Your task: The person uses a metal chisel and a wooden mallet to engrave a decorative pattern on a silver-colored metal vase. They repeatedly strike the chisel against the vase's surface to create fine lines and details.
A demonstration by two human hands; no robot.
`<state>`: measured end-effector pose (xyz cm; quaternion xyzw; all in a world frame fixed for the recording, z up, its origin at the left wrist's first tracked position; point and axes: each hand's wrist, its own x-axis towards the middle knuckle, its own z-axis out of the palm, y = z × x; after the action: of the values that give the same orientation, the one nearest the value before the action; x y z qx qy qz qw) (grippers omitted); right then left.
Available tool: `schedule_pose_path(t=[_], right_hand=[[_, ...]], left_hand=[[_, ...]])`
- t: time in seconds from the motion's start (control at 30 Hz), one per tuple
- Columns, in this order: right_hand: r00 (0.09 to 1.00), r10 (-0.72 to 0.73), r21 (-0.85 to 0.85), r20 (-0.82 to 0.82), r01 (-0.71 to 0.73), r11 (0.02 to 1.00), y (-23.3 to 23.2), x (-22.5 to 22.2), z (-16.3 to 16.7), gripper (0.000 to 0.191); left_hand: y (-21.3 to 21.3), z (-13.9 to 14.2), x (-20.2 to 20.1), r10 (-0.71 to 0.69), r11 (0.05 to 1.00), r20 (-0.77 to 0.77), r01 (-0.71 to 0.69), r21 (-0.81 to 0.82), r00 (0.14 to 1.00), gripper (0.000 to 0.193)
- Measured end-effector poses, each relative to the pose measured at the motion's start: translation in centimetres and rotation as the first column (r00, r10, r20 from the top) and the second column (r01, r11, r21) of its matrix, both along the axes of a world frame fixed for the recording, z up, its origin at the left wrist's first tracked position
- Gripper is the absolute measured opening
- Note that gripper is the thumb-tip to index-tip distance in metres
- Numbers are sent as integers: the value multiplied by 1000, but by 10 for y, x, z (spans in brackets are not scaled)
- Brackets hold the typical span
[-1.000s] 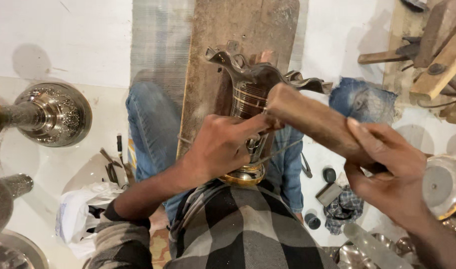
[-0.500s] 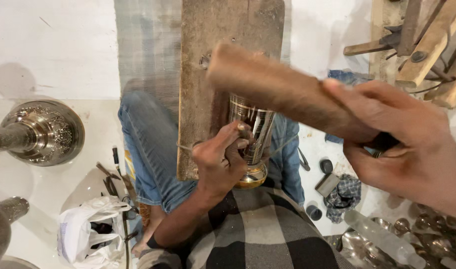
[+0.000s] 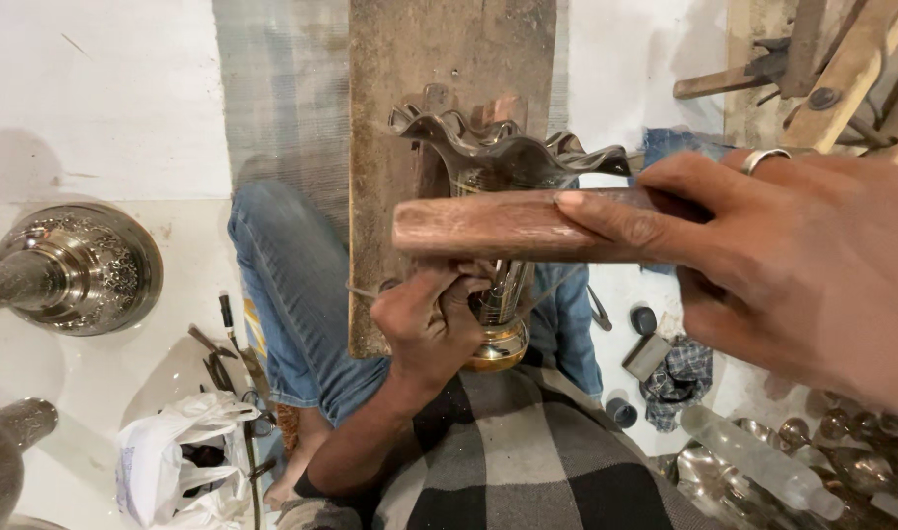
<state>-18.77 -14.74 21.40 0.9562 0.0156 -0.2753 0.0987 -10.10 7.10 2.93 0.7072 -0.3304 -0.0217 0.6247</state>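
gripping the wooden mallet [image 3: 528,226], the right hand [image 3: 792,265] is closed round it, raised just above the fluted metal vase [image 3: 498,167]. left hand [image 3: 434,324] clamps the vase's stem against the plank [image 3: 410,108]; likely mid-hammering, needing a steady aimed blow.

White floor [image 3: 96,98] with wooden plank [image 3: 449,59], plastic bag [image 3: 174,461], tools [image 3: 218,353].

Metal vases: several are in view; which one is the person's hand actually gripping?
The ruffle-rimmed vase on the wooden board, gripped by the left hand. The others lie untouched at left.
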Motion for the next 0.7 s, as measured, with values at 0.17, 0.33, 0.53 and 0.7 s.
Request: schedule_pose_path(t=[0.17, 0.33, 0.53, 0.7], right_hand=[[979, -120, 138, 165, 97, 986, 0, -4, -15, 79], [922, -134, 295, 363, 23, 955, 8, 4, -6, 78], [934, 110, 154, 340, -170, 973, 24, 30, 13, 90], [852, 0, 372, 523, -229, 899, 26, 29, -7, 79]], left_hand=[[-1, 0, 2, 18, 998, -29, -16, 65, 999, 26], [2, -3, 1, -17, 1000, -31, 16, -5, 999, 23], [7, -6, 1, 35, 996, 27, -37, 82, 999, 14], [9, -9, 1, 58, 989, 144, -77, 126, 988, 19]])
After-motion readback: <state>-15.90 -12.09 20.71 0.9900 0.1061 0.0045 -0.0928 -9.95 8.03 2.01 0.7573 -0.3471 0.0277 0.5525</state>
